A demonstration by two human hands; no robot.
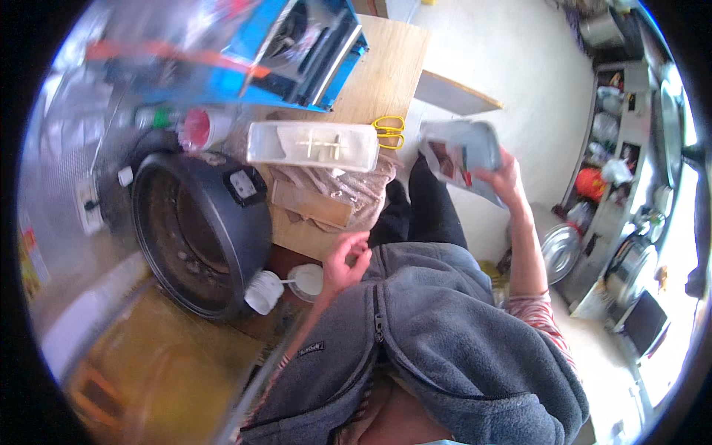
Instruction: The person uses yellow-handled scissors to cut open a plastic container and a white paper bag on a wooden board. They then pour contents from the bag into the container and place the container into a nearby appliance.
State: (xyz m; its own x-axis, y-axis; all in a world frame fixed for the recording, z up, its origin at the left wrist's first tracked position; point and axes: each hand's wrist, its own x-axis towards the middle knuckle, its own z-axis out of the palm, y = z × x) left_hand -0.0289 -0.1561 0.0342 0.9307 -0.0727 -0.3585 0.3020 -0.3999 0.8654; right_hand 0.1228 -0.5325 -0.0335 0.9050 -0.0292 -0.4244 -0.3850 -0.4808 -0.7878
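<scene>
My right hand (503, 178) grips the side of a grey plastic container (478, 139), held to the right of the wooden table. Something dark red shows in or on the container; blur hides what it is. In front of my grey fleece vest, my left hand (346, 261) is loosely curled, with a gap between thumb and fingers and nothing visible in it. Near it on the table lie a small wooden board (311, 203) and a crumpled cloth (370, 186). Beyond them stands a long white plastic box (278, 146) with small pale pieces inside. Yellow-handled scissors (389, 132) lie against its right end.
A large black round drum (253, 222) stands on the left, beside a white cup (263, 293) and a white round lid (306, 281). A blue machine with a roller (347, 72) occupies the table's far end. Shelving with pots and bags (589, 183) lines the right.
</scene>
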